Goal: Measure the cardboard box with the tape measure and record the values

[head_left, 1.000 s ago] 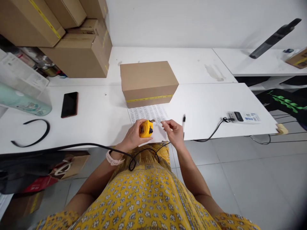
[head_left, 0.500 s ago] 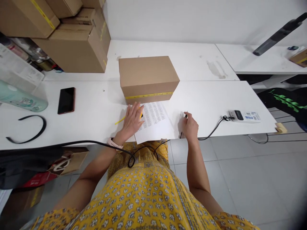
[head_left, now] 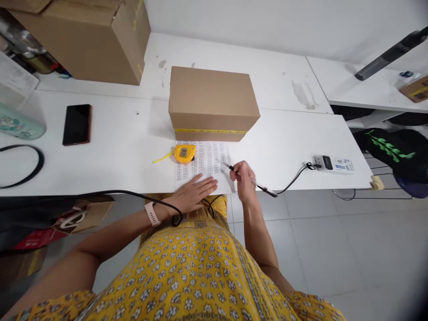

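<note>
My right hand (head_left: 245, 178) is closed on a pen (head_left: 264, 187), its tip over the right part of a sheet of paper (head_left: 210, 167) filled with columns of writing. Whether the tip touches the paper I cannot tell. My left hand (head_left: 194, 194) lies flat with fingers stretched across the sheet's lower edge at the table's front. On the upper left of the paper rests a yellow tape measure (head_left: 184, 153), a short length of its tape sticking out to the left. Directly behind the paper stands a closed cardboard box (head_left: 214, 96) with a yellow strip along its front.
A phone (head_left: 77, 124) and a green bottle (head_left: 20, 122) are at the left, with a black strap (head_left: 38, 165) nearby. Larger cardboard boxes (head_left: 100, 44) stand behind. A white device (head_left: 332, 163) with a black cable lies right. Another black cable (head_left: 133, 193) crosses the front edge.
My left hand has slid off the tape measure to the paper's lower edge. My right hand has picked up the pen from the table and moved left over the sheet. The view has shifted.
</note>
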{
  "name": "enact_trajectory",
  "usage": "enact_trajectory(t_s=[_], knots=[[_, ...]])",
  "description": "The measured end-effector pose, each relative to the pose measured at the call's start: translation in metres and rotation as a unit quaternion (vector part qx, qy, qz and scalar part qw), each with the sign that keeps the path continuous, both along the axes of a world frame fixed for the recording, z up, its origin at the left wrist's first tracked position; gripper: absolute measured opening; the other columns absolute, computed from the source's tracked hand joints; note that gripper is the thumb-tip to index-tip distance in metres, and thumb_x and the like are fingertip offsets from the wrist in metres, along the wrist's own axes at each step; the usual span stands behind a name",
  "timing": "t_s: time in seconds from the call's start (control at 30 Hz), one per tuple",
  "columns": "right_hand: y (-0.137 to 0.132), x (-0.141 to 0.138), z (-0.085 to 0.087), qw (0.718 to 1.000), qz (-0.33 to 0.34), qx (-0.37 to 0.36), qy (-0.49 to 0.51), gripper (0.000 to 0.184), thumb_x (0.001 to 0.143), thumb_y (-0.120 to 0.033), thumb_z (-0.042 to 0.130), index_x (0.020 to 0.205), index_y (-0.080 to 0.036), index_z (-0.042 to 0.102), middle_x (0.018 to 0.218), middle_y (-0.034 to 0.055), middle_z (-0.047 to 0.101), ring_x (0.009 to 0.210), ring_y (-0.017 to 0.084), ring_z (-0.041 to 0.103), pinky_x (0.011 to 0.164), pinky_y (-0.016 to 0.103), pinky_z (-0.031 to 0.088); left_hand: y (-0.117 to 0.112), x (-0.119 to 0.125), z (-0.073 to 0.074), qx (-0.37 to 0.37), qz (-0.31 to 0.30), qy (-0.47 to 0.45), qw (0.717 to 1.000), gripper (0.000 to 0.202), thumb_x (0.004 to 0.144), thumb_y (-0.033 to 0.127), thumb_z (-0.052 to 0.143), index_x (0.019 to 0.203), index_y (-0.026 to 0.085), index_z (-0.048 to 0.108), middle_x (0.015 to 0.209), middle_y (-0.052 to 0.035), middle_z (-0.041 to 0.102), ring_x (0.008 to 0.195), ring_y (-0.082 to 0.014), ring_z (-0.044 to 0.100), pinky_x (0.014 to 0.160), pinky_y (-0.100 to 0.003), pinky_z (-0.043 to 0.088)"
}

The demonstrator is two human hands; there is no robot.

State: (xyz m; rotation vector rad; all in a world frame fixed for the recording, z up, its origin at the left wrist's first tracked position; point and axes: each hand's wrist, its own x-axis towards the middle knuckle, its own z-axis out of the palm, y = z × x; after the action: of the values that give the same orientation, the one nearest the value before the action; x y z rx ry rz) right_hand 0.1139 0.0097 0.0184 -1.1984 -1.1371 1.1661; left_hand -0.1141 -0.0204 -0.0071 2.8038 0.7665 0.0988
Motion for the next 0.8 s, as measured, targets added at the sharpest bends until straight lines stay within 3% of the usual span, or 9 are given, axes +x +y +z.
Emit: enact_trajectory(t_s=[0.07,0.13,0.2,0.33,0.5,0.57,0.67,0.8], knots=[[-0.001,-0.015,-0.011,0.999,0.029,-0.027,-0.002,0.048,0.095,-0.069,0.042,0.089,-0.024,0.060,0.062,-0.0022,0.057,0.061,0.015,0.055,0.067,0.031,0.049,0.001,-0.007,0.001,-0.007,-0.015,-0.004,1.000,0.071,0.098,0.032,0.057,0.159,0.016,0.025,0.167,-0.0103,0.028,0.157,-0.0221,0.017,0.128,-0.047,0.005],[-0.001,-0.024,-0.020,0.998,0.050,-0.032,-0.011,0.046,0.091,-0.066,0.053,0.106,-0.024,0.064,0.081,0.0025,0.069,0.077,0.018,0.064,0.077,0.033,0.052,0.002,-0.008,0.002,-0.013,-0.018,-0.002,1.000,0.067,0.097,0.025,0.056,0.158,0.016,0.028,0.166,-0.0097,0.031,0.156,-0.0216,0.021,0.128,-0.046,0.007],[0.001,-0.026,-0.027,0.998,0.041,-0.026,-0.040,0.044,0.084,-0.060,0.068,0.108,-0.023,0.067,0.095,0.0050,0.072,0.087,0.019,0.065,0.083,0.035,0.052,0.004,-0.004,0.002,-0.014,-0.013,-0.001,1.000,0.064,0.097,0.020,0.053,0.157,0.016,0.030,0.165,-0.0094,0.034,0.155,-0.0217,0.023,0.127,-0.046,0.009],[0.009,-0.018,-0.032,0.993,-0.024,-0.016,-0.112,0.035,0.085,-0.056,0.067,0.078,-0.021,0.062,0.073,-0.0002,0.062,0.070,0.015,0.055,0.067,0.030,0.047,0.004,0.015,-0.003,0.006,0.018,-0.021,1.000,0.057,0.098,0.015,0.048,0.154,0.017,0.036,0.163,-0.0086,0.039,0.153,-0.0225,0.029,0.127,-0.048,0.015],[0.013,-0.008,-0.031,0.990,-0.045,-0.007,-0.132,0.034,0.082,-0.053,0.069,0.082,-0.022,0.054,0.073,-0.0023,0.058,0.067,0.013,0.052,0.063,0.027,0.045,-0.006,0.040,-0.014,0.059,0.097,-0.057,0.992,0.040,0.103,0.021,0.046,0.141,0.012,0.053,0.154,-0.0140,0.050,0.148,-0.0290,0.039,0.123,-0.053,0.027],[0.012,-0.007,-0.030,0.987,-0.059,-0.020,-0.149,0.038,0.080,-0.055,0.070,0.075,-0.023,0.049,0.066,-0.0039,0.054,0.061,0.012,0.049,0.060,0.027,0.043,-0.008,0.044,-0.018,0.067,0.117,-0.075,0.988,0.037,0.104,0.020,0.043,0.137,0.012,0.057,0.151,-0.0137,0.054,0.146,-0.0277,0.043,0.123,-0.051,0.030],[0.008,-0.007,-0.030,0.982,-0.061,-0.017,-0.179,0.043,0.082,-0.057,0.067,0.068,-0.024,0.043,0.055,-0.0068,0.043,0.053,0.011,0.040,0.053,0.027,0.035,-0.008,0.044,-0.022,0.063,0.118,-0.100,0.986,0.036,0.105,0.016,0.040,0.135,0.014,0.059,0.149,-0.0119,0.056,0.144,-0.0251,0.045,0.122,-0.049,0.033],[0.003,-0.010,-0.029,0.981,-0.030,0.002,-0.194,0.037,0.087,-0.052,0.063,0.070,-0.024,0.045,0.056,-0.0070,0.043,0.052,0.010,0.039,0.052,0.026,0.033,-0.006,0.042,-0.024,0.073,0.114,-0.110,0.985,0.037,0.105,0.014,0.039,0.136,0.013,0.059,0.147,-0.0108,0.058,0.143,-0.0243,0.048,0.122,-0.047,0.033]])
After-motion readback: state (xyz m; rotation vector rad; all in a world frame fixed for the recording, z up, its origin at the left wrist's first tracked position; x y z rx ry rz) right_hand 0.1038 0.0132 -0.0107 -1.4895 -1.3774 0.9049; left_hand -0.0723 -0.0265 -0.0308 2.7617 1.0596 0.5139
